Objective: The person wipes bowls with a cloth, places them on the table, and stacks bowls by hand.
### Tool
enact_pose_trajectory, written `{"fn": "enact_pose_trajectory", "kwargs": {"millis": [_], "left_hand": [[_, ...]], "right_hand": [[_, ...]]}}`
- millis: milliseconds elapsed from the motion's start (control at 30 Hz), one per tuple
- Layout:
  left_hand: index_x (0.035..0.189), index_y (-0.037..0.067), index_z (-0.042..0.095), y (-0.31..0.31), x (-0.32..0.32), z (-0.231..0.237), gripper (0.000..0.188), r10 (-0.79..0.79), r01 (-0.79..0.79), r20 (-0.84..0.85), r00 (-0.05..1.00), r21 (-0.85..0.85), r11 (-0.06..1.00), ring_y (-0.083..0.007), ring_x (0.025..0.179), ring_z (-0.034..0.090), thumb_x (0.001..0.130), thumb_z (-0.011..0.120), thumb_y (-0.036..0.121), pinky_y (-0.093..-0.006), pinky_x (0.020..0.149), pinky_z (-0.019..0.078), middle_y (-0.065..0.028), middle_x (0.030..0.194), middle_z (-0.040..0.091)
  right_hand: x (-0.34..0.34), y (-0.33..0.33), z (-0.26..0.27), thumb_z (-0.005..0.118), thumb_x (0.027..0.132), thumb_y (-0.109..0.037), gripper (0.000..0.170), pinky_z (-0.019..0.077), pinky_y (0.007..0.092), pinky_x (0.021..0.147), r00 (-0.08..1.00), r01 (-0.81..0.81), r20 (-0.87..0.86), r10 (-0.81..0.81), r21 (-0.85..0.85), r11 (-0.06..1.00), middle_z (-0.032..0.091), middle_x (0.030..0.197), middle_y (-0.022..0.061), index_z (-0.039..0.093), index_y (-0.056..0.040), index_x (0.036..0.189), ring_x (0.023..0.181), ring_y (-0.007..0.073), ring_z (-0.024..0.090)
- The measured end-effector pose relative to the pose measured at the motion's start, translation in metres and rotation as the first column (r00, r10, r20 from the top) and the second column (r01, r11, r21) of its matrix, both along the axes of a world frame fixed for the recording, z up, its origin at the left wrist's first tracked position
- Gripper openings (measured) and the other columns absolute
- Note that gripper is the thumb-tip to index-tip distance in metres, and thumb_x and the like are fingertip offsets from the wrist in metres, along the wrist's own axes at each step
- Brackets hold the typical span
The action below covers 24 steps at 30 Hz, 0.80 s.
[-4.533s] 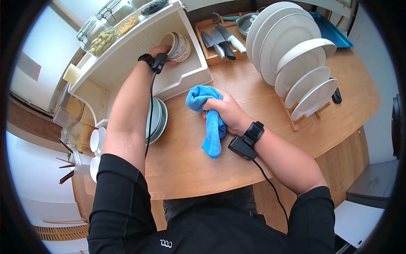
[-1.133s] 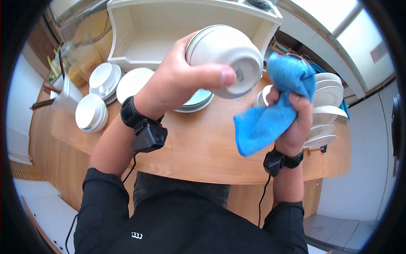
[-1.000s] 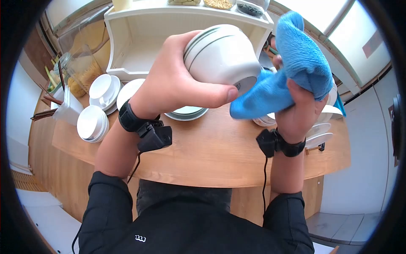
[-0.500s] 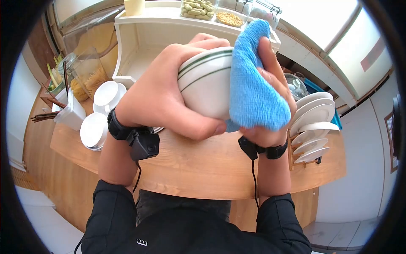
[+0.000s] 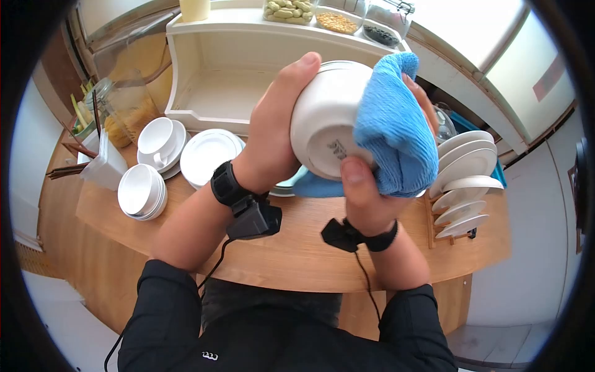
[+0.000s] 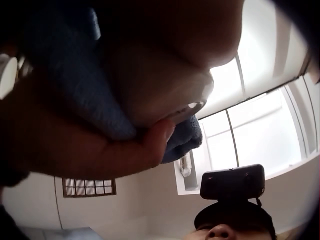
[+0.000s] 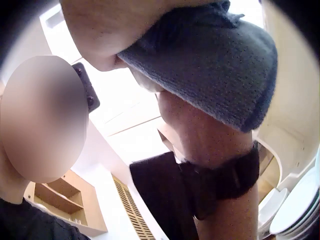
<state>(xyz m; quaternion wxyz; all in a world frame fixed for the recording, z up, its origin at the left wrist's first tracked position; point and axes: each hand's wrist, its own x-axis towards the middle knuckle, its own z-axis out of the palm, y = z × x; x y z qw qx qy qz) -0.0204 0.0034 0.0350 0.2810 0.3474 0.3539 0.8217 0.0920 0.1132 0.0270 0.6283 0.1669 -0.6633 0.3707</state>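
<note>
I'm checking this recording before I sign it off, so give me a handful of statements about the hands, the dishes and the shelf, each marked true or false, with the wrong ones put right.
1. The left hand holds a white bowl. True.
2. The head view looks into that bowl's open mouth. False: its base, bearing a printed mark, shows instead.
3. The right hand holds a blue cloth against the bowl. True.
4. The jars stand inside the white shelf unit. False: they stand on top of it.
5. Plates stand in a wooden rack on the right side. True.
</note>
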Motion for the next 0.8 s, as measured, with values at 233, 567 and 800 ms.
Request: {"fn": "enact_pose_trajectory", "kwargs": {"millis": [233, 567, 800], "left_hand": [[0.13, 0.001, 0.065, -0.022, 0.001, 0.017, 0.052, 0.345, -0.441, -0.691, 0.635, 0.043, 0.897, -0.0124, 0.106, 0.06, 0.114, 0.047, 0.046, -0.0276, 0.095, 0.0481, -0.0082, 0.119, 0.069], [0.128, -0.015, 0.064, -0.006, -0.008, 0.011, 0.105, -0.455, 0.449, 0.135, 0.88, 0.075, 0.89, -0.0247, 0.105, 0.073, 0.097, 0.039, 0.082, -0.0329, 0.098, 0.0558, -0.0218, 0.118, 0.075], [0.14, -0.002, 0.059, -0.009, 0.024, 0.006, 0.069, -0.14, 0.127, 0.117, 0.983, 0.11, 0.986, -0.0222, 0.109, 0.071, 0.111, 0.036, 0.056, -0.0357, 0.095, 0.0552, -0.0148, 0.123, 0.074]], "right_hand": [[0.025, 0.02, 0.043, 0.084, 0.072, -0.023, 0.065, 0.0465, 0.0431, 0.113, 0.965, -0.1, 0.261, 0.018, 0.304, 0.947, 0.06, 0.145, 0.0203, 0.068, -0.0014, 0.132, 0.13, 0.031, 0.061], [0.027, 0.01, 0.027, 0.087, 0.07, -0.005, 0.061, 0.0534, 0.0365, 0.101, 0.844, -0.353, 0.292, 0.45, -0.33, 0.875, 0.066, 0.134, 0.0138, 0.068, 0.0048, 0.126, 0.118, 0.0227, 0.066], [0.016, 0.011, 0.022, 0.083, 0.079, -0.022, 0.069, 0.0493, 0.0408, 0.108, 0.962, -0.2, 0.152, 0.228, -0.18, 0.963, 0.065, 0.136, 0.0186, 0.059, 0.0017, 0.139, 0.12, 0.0273, 0.065]]}}
